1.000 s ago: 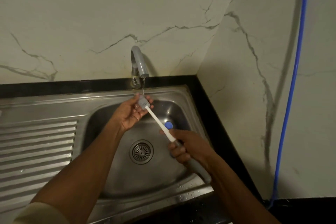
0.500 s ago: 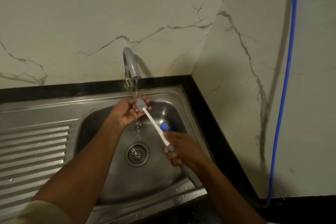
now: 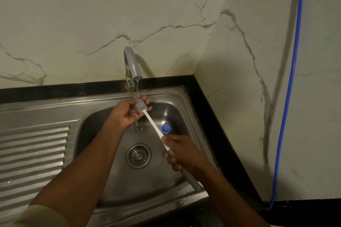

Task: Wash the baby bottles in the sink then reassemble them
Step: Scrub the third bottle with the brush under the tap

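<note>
Holding brush (image 3: 153, 125) under tap (image 3: 133, 64): right hand (image 3: 182, 153) handle, left hand (image 3: 126, 114) bristles

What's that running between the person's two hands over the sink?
In the head view, the white stem of the brush spans from the left hand to the right hand; a blue round thing sits beside it.

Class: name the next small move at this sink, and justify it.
Likely roll the bottle brush a little with the right hand: its grey head lies cupped in the left hand under the running tap, so another side gets rinsed.
</note>
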Available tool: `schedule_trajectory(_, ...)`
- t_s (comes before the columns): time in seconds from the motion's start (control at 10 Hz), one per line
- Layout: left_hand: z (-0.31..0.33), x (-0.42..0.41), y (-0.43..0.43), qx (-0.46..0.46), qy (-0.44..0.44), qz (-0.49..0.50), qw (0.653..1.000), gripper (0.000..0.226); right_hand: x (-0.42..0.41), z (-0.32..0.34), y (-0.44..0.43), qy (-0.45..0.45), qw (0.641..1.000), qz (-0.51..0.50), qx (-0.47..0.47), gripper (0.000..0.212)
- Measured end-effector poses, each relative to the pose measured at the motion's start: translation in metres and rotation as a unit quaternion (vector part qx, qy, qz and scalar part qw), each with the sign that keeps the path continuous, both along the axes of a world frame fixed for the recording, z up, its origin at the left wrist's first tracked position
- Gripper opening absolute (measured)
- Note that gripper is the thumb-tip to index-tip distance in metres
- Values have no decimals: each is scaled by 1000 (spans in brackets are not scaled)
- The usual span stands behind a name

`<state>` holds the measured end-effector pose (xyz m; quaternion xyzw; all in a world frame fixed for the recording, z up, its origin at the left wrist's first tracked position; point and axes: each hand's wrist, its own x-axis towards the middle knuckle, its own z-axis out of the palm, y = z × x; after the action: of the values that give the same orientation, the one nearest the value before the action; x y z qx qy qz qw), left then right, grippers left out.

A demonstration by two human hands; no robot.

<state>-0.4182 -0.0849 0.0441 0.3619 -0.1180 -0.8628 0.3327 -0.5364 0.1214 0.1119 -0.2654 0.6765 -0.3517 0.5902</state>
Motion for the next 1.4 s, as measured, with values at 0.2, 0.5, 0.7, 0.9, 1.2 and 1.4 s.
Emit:
schedule_trajectory(0.2, -3, -12, 0, 0, -57, 56, 997, 27, -2, -19, 2, 421, 890, 119, -131, 24)
schedule_trajectory(0.5, -7, 2, -6, -14, 12, 18, 1000, 22, -7, -1, -1, 41, 999, 23, -17, 20)
schedule_trajectory(0.7, -6, -12, -12, -11, -102, 89, 991, 30, 1, -31, 3, 439, 874, 144, -152, 19)
schedule_trajectory(0.9, -11, 7, -4, 15, 63, 10, 998, 32, -6, -1, -2, -267, 958, -96, 36, 19)
schedule_trajectory(1.2, -11, 0, -6, -8, -22, 16, 1000, 32, 0, -20, 4, 260, 956, 81, -111, 18)
schedule_trajectory(1.4, -13, 7, -4, 2, 35, 1, 999, 29, -5, -5, 1, -84, 995, -49, -3, 16)
